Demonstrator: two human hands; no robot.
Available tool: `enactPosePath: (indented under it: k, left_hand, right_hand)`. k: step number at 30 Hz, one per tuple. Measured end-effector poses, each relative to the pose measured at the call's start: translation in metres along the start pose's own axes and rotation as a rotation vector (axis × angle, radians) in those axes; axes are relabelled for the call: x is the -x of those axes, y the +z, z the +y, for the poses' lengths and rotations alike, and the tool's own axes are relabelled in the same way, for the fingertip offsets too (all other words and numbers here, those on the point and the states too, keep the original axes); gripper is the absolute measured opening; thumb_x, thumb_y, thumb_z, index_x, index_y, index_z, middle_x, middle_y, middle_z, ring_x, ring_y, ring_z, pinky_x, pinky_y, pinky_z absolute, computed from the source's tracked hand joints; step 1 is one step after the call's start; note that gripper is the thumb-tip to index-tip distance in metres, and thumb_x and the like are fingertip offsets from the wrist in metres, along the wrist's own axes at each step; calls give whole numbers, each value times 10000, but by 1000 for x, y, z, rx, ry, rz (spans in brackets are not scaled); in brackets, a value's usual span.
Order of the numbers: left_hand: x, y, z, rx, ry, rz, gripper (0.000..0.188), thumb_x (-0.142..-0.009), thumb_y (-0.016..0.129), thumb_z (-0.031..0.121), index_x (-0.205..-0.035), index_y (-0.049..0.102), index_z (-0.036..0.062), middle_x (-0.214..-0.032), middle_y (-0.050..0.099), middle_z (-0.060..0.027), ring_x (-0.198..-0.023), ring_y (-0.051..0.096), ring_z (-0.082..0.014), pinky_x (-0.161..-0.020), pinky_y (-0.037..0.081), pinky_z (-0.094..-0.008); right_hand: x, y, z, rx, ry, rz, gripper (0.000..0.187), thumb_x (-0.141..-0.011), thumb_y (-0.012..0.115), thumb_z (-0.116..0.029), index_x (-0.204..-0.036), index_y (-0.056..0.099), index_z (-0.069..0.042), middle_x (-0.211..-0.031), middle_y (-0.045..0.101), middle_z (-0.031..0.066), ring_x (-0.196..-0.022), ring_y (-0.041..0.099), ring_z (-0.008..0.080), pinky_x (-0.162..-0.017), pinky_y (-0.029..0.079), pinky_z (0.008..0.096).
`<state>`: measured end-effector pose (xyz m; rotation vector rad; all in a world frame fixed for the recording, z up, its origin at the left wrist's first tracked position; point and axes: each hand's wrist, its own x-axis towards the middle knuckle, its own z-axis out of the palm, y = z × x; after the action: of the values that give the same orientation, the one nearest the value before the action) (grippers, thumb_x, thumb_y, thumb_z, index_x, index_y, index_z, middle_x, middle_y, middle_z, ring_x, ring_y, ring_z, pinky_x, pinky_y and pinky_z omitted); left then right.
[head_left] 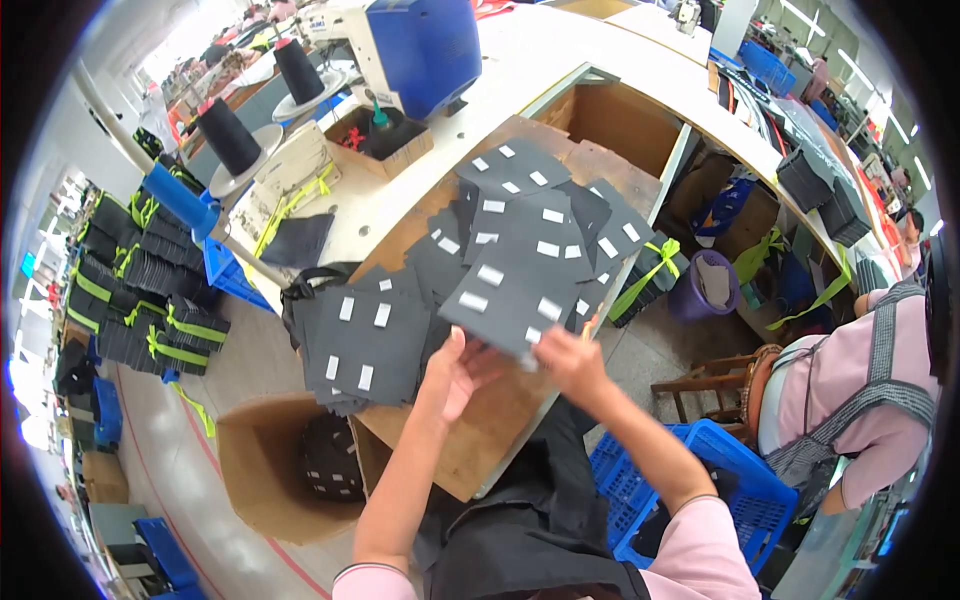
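A dark grey fabric panel (pixel 515 270) with white rectangular patches lies tilted over other panels on a brown board. My right hand (pixel 572 362) pinches its near right corner; a small whitish patch beside those fingers is blurred. At the panel's near left edge is my left hand (pixel 462 378), palm turned up, thumb and fingers apart; whether its fingertips touch the panel's underside is hidden. A pile of similar patched panels (pixel 365 335) rests left of my left hand. Further patched panels (pixel 512 168) overlap beyond the one I hold. The board (pixel 480 450) is bare near my body.
A blue and white sewing machine (pixel 420 50) and black thread cones (pixel 228 135) stand behind on the white table. Below left, a cardboard box (pixel 265 470) contains dark pieces. A blue crate (pixel 720 450) sits at right, near another person (pixel 850 390) and a purple bin (pixel 705 285).
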<state>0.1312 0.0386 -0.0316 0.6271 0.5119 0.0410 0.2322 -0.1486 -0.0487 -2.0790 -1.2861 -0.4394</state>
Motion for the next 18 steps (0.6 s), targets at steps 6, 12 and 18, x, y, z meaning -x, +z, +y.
enactPosePath:
  k: [6,12,18]
  left_hand:
    - [32,-7,-23,-376,72,140,218,-805,691,116,-955,630,-30,-891,647,-61,-790,608,-150,-742,493,-294]
    - [88,6,-19,-406,-6,-2,218,-829,682,157,-945,620,-16,-863,640,-48,-753,597,-107,-682,491,-252]
    - [106,10,-20,-434,-16,55,221,-868,645,203,-918,610,-9,-820,634,-37,-693,571,-72,-610,472,-219]
  right_hand:
    - [72,-3,-98,-514,187,-180,232,-676,716,-50,-891,633,-70,-709,556,47,-544,571,197,-475,456,305]
    - [21,-46,-110,-462,417,-46,313,-741,708,-113,-992,532,-47,-738,545,81,-596,589,231,-526,461,306]
    - [37,-64,-112,-274,335,-60,302,-718,714,-124,-978,567,-84,-870,531,93,-644,591,257,-530,466,333]
